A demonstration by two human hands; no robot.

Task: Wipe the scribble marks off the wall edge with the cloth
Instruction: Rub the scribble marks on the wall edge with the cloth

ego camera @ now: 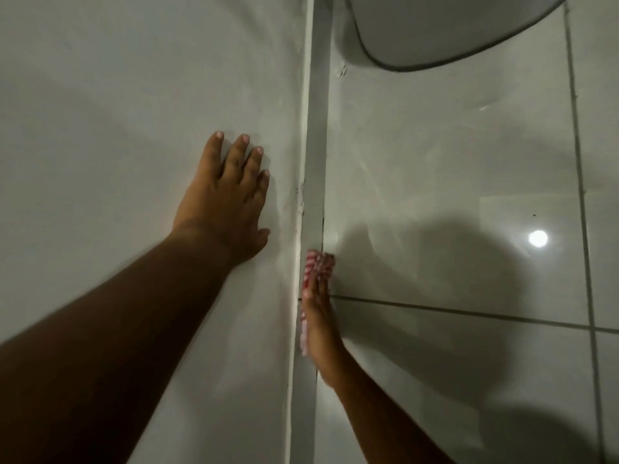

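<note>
1. Left hand [227, 195] laid flat and spread on the pale wall face [134, 112], fingers pointing up, thumb toward the corner; grasping nothing.
2. Left forearm [110, 329] running from the lower left corner up to that hand, bare.
3. Right hand [318, 326] stretched flat along the wall edge [313, 145], fingers straight and pointing up, pressing the cloth [318, 267] against the edge rather than clenching around it.
4. Cloth red-and-white patterned, bunched above the fingertips and showing again as a thin strip between the palm and the edge, lower down.
5. Cloth touching the grey vertical band of the edge, just above the dark horizontal grout line [469, 314] of the floor tiles [452, 162].
6. Small dark marks [300, 195] visible on the white corner strip above the cloth, level with the left hand's knuckles; too small to tell whether scribble or chipping.
7. Glossy tiled surface to the right of the edge, with a bright round light reflection [538, 238] and soft shadows of the arms.
8. Curved pale object with a dark rim [435, 35] at the top right, well apart from both hands; identity unclear.
9. Small whitish fleck [341, 72] on the tile just below that object, near the edge.
</note>
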